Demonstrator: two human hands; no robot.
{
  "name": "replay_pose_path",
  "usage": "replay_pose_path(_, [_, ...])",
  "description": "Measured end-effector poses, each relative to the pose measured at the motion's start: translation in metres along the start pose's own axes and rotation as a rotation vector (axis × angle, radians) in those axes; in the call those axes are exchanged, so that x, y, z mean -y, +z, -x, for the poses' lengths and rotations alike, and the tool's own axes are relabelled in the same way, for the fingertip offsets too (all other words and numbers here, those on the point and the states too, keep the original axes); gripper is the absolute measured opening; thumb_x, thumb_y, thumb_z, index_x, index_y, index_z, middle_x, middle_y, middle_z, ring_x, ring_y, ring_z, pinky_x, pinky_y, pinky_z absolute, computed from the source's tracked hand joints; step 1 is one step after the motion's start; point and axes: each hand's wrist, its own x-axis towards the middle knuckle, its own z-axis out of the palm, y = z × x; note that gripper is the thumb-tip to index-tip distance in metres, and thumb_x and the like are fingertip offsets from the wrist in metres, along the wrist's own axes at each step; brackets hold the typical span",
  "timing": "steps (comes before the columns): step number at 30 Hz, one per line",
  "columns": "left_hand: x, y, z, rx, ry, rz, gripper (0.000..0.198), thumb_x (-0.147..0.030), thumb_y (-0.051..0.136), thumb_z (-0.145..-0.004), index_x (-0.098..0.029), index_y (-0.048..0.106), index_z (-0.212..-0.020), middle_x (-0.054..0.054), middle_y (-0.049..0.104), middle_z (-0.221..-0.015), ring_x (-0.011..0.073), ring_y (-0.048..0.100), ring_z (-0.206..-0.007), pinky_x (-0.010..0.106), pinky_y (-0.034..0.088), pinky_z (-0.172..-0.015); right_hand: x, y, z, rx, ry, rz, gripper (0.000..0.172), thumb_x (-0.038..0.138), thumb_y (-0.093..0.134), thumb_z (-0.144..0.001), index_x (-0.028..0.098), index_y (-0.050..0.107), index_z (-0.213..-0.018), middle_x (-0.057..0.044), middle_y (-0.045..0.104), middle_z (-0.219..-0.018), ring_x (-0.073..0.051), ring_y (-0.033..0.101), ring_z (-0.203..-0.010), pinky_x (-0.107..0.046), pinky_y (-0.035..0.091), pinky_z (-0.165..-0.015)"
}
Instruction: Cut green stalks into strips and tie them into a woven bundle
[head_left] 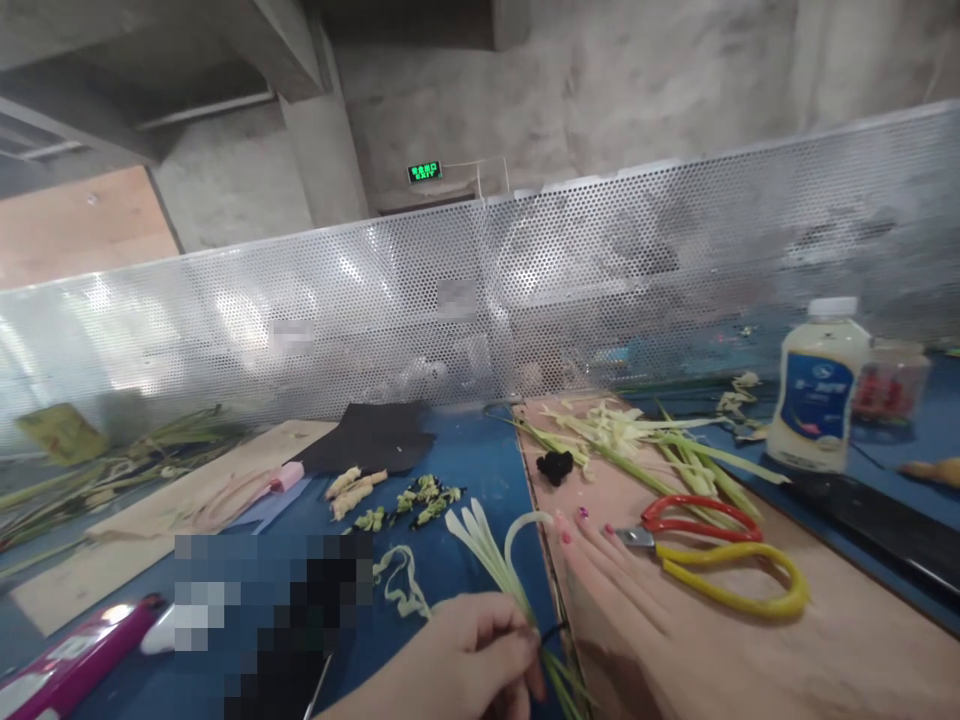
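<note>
My left hand [487,650] is closed in a pinch around a bunch of pale green-white stalks [484,550], whose white tips fan out above the fingers and whose green ends hang below. One pale strip curves away from the bunch toward the fingertips of my right hand [630,600]; I cannot tell whether they touch. That right hand lies with fingers stretched out on the tan board, holding nothing. Beside it rests a pair of scissors [727,550] with one red and one yellow handle, its blades mostly hidden by the fingers. A small black clump [555,466] sits beyond the fingertips.
Shredded pale leaves and stalks [622,430] cover the far part of the tan board [847,620]. At right stand a labelled bottle [817,390] and a clear tub [892,380]. Small plant pieces [427,498] and a purple object [82,660] lie left. A perforated metal screen [390,300] closes the back.
</note>
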Motion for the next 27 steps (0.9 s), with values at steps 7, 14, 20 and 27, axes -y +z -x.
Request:
replay_pose_path(7, [-0.021, 0.007, 0.015, 0.045, -0.037, -0.101, 0.024, -0.04, 0.04, -0.079, -0.018, 0.046, -0.073, -0.005, 0.047, -0.046, 0.0068, 0.036, -0.037, 0.018, 0.028, -0.04, 0.008, -0.017, -0.01, 0.136, -0.089, 0.031, 0.065, 0.002, 0.041, -0.071, 0.019, 0.042, -0.133, -0.003, 0.05, -0.131, -0.024, 0.041, -0.124, -0.047, 0.032, -0.105])
replay_pose_path(14, [-0.047, 0.013, 0.029, 0.067, -0.057, -0.275, 0.016, -0.026, 0.037, -0.083, -0.018, 0.046, -0.073, -0.006, 0.046, -0.049, 0.009, 0.042, -0.048, 0.02, 0.033, -0.054, 0.019, -0.023, -0.019, 0.149, -0.055, -0.016, 0.01, 0.028, 0.053, -0.087, 0.023, 0.061, -0.09, 0.001, 0.067, -0.098, -0.016, 0.055, -0.104, -0.039, 0.03, -0.101])
replay_pose_path(20, [-0.056, 0.013, 0.033, 0.079, -0.092, -0.448, 0.016, -0.024, 0.038, -0.084, -0.019, 0.047, -0.071, -0.005, 0.046, -0.052, 0.0119, 0.048, -0.06, 0.023, 0.038, -0.067, 0.016, -0.016, -0.013, 0.0, -0.18, 0.1, 0.02, 0.027, 0.052, -0.088, 0.02, 0.052, -0.069, 0.006, 0.06, -0.074, -0.013, 0.051, -0.08, -0.032, 0.023, -0.094])
replay_pose_path(27, [-0.057, 0.013, 0.033, 0.089, -0.128, -0.47, 0.02, -0.027, 0.036, -0.086, -0.019, 0.045, -0.07, -0.005, 0.046, -0.055, 0.0107, 0.046, -0.058, 0.019, 0.037, -0.06, 0.019, -0.019, -0.01, 0.148, -0.121, 0.131, 0.014, 0.021, 0.058, -0.079, 0.02, 0.053, -0.067, 0.002, 0.058, -0.07, -0.016, 0.046, -0.07, -0.033, 0.029, -0.071])
